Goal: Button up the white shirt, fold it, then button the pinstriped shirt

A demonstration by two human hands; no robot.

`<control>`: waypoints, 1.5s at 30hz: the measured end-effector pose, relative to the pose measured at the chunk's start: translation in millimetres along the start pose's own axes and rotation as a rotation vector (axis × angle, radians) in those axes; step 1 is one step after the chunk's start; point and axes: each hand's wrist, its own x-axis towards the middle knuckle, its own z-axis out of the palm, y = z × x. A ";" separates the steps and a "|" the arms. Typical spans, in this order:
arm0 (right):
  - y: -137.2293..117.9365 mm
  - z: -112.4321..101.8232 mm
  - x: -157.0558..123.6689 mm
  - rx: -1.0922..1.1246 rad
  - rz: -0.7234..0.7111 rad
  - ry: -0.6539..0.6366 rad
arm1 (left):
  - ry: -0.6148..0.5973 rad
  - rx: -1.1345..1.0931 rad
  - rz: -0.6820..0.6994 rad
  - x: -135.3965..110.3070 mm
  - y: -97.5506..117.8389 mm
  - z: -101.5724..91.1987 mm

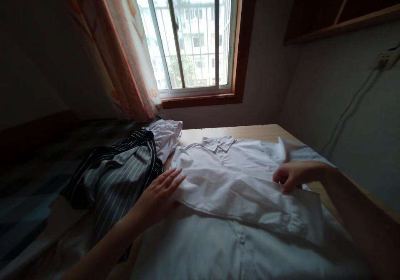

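Note:
A white button-up shirt [215,246] lies front up on a wooden table, its collar [218,142] toward the window. One long sleeve [231,194] is laid across the shirt's front, its gathered cuff at the right. My left hand [161,192] rests with fingers stretched out on the left end of that sleeve, near the shirt's side. At the right, my right hand [289,176] has its fingers pinched on the upper edge of the sleeve near the cuff. The other sleeve [303,151] spreads toward the table's right edge, partly behind my right hand.
Left of the shirt lie a black-and-grey striped garment [125,176] and a crumpled pale garment [167,134]. The wooden tabletop [250,131] shows behind the collar. A curtain [125,63] hangs by the barred window [193,42]. A cord [350,101] runs down the right wall.

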 end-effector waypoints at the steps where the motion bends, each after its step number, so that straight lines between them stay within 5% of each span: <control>1: 2.9 2.3 -3.6 -0.007 0.008 -0.014 | 0.009 0.016 -0.022 -1.5 -1.7 2.7; 9: 27.6 20.7 -12.2 -0.033 0.097 -0.030 | 0.068 0.063 -0.163 -6.5 -6.0 26.7; 15: 3.9 23.5 8.8 -0.072 -0.037 0.092 | 0.032 0.112 -0.178 -7.1 -5.3 29.6; 22: -37.3 55.7 34.2 -0.361 -0.078 0.562 | 0.003 0.151 -0.206 -5.9 -8.7 29.8; 25: -43.2 68.4 37.8 -0.463 -0.026 0.658 | -0.004 0.162 -0.209 -6.5 -10.6 31.9; 32: -21.0 66.0 32.2 -0.503 0.004 0.659 | -0.061 0.211 -0.215 -5.3 -7.3 36.9; 39: -4.7 69.8 30.5 -0.398 -0.095 0.633 | -0.281 0.201 -0.193 -0.7 -3.7 22.6; 45: -1.4 73.5 33.1 -0.372 -0.128 0.667 | -0.434 0.044 -0.175 42.8 -21.4 -6.5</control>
